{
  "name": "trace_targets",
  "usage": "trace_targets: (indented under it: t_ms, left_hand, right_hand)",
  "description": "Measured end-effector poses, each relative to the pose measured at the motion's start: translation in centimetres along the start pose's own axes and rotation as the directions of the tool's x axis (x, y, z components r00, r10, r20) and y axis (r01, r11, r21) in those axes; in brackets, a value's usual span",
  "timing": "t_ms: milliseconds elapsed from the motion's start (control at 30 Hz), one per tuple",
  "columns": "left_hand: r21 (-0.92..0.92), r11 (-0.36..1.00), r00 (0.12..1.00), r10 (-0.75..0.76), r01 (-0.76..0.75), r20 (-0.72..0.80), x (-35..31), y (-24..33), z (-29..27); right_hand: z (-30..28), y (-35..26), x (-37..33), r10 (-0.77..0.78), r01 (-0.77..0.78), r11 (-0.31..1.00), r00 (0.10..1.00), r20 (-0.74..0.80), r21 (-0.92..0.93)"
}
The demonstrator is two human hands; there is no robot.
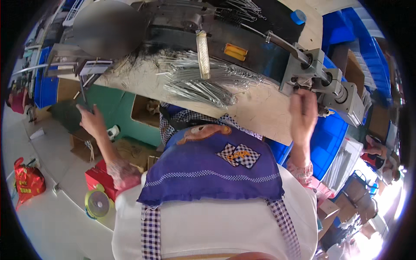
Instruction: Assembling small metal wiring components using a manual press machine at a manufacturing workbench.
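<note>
My left hand [92, 122] is raised at the left, thumb and forefinger apart, just below a dark metal bar [83, 89] on a bench fixture. I see nothing between its fingers. My right hand [303, 113] is at the lower side of a grey metal machine [323, 80] with round shafts. Motion smears its fingers, and whether they hold anything is hidden. Between the hands, on the pale worktop [260, 108], lies a heap of thin, looped metal wire pieces [208, 84]. Across the heap rests a rod wrapped in yellowish tape [202, 54].
A yellow-orange block [235, 51] and a blue round cap [298, 17] are on the dark machine bed. More wire pieces [247, 8] lie at the back. Blue bins [327, 138] stand at the right. A blurred person is across at the upper left. A small green fan [98, 203] is below left.
</note>
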State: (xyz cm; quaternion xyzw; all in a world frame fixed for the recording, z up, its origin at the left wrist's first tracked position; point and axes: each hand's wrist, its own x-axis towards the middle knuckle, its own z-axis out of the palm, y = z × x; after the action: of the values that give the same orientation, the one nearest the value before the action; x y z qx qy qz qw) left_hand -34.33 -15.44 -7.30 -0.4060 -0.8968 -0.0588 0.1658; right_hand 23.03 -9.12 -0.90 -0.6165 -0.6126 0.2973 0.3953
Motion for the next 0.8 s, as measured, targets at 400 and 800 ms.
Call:
trace_targets:
  t_ms: [400,800]
  left_hand:
    - [-0.98,-0.193,0.193,0.964,0.04,-0.182,-8.9,24.2,-17.4]
    - [-0.801,-0.081,0.649,0.637,0.593,0.416,-8.4,19.6,-11.7]
  right_hand:
    - [-2.6,-20.1,6.1,-0.77,0.746,0.635,0.591,0.238,0.199]
    - [-3.9,-27.5,2.3,-0.714,0.73,0.677,0.682,0.156,-0.092]
